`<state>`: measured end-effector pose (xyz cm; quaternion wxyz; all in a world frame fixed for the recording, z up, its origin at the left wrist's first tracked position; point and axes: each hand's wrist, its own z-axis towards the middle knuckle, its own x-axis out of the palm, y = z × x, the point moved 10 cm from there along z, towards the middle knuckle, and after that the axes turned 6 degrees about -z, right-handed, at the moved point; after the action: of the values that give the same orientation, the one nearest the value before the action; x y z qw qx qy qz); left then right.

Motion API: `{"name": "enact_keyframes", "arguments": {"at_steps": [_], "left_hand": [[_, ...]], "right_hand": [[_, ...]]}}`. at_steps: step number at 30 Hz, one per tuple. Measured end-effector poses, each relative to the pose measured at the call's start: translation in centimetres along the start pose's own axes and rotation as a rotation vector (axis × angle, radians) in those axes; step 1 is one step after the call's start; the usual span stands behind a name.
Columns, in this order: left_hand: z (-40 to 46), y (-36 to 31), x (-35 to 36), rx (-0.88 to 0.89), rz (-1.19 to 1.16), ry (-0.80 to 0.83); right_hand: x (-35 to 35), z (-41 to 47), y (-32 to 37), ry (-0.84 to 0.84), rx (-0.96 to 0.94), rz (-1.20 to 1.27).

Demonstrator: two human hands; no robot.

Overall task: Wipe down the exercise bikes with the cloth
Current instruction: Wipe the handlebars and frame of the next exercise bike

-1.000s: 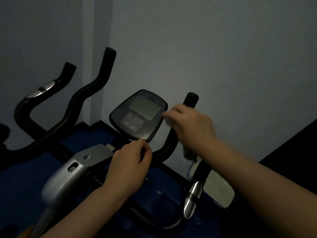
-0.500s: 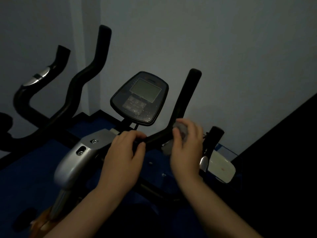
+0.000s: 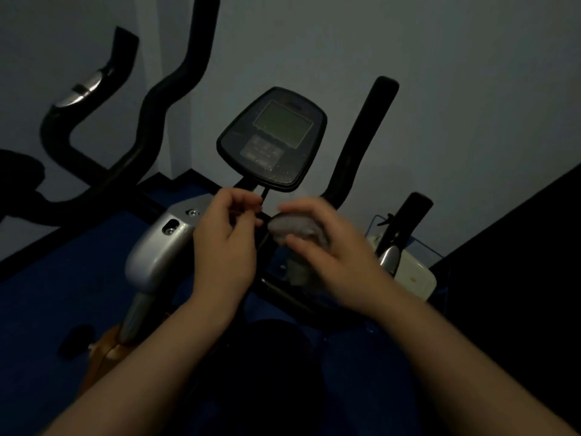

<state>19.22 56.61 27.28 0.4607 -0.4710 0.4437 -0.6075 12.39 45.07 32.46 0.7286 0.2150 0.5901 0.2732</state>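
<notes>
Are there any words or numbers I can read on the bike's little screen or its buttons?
None can be read.
Console: its screen is blank.
Keypad below the screen: marks too dark and blurred to read.
Silver cover: no writing visible.

My left hand (image 3: 221, 247) and right hand (image 3: 338, 251): both bare. No gloves, rings, watch or bands visible. Both forearms bare from wrist to frame edge; no sleeve in view. Dim light; fine detail on fingers not resolvable. Lap area too dark to identify.
</notes>
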Motion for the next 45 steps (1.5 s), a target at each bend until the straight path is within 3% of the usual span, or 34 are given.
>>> {"name": "enact_keyframes", "arguments": {"at_steps": [2,5,7,10,14,16,19,22,27,32,35,39,40,42,45], "left_hand": [[-1.2,0.2,-0.3,-0.034,-0.011,0.007],[-3.8,0.0,-1.1,-0.066,0.063,0.061],[-5.6,-0.3,-1.4,-0.082,0.184,0.121],[-8.3,-0.8,-1.5,-0.023,0.419,0.132],[-10.3,-1.9,-2.0,0.118,0.593,-0.130],[-10.6,-1.7,-2.8,0.111,0.542,-0.238],[-10.9,-0.9,-3.8,0.063,0.465,-0.327],[-11.2,-0.6,-4.4,0.026,0.411,-0.414],[-11.2,-0.5,-4.6,0.016,0.411,-0.441],[-11.1,-0.6,-4.6,0.017,0.412,-0.430],[-11.0,-0.1,-4.6,0.011,0.364,-0.404],[-10.8,0.2,-5.7,0.008,0.220,-0.336],[-10.4,0.1,-6.5,0.021,0.217,-0.345],[-9.3,-0.1,-8.9,0.059,0.238,-0.416],[-6.9,-0.8,-11.2,0.122,0.347,-0.479]], "right_hand": [[-1.1,-1.3,-0.8,0.233,0.034,-0.068],[-1.1,-5.2,-3.1,0.497,0.050,-0.393],[-1.0,-6.7,-3.7,0.460,0.019,-0.475],[-0.2,-7.7,-2.4,0.263,-0.079,-0.464],[1.8,-4.8,-1.9,0.036,-0.053,-0.354],[2.6,-3.9,-2.4,0.091,-0.021,-0.332],[1.5,-5.7,-1.7,0.210,-0.155,-0.388],[1.1,-5.6,-1.4,0.209,-0.149,-0.365],[4.3,-2.5,-0.5,0.096,-0.092,-0.506],[2.4,-4.4,-0.6,0.087,-0.120,-0.442],[3.8,-3.1,-1.0,0.032,-0.025,-0.412],[2.5,-2.7,-2.4,0.228,0.033,-0.170],[1.5,-2.3,-1.5,0.256,0.013,-0.103],[-0.9,-0.5,1.5,0.157,-0.090,0.005],[0.4,3.2,4.9,0.065,-0.215,-0.103]]}}
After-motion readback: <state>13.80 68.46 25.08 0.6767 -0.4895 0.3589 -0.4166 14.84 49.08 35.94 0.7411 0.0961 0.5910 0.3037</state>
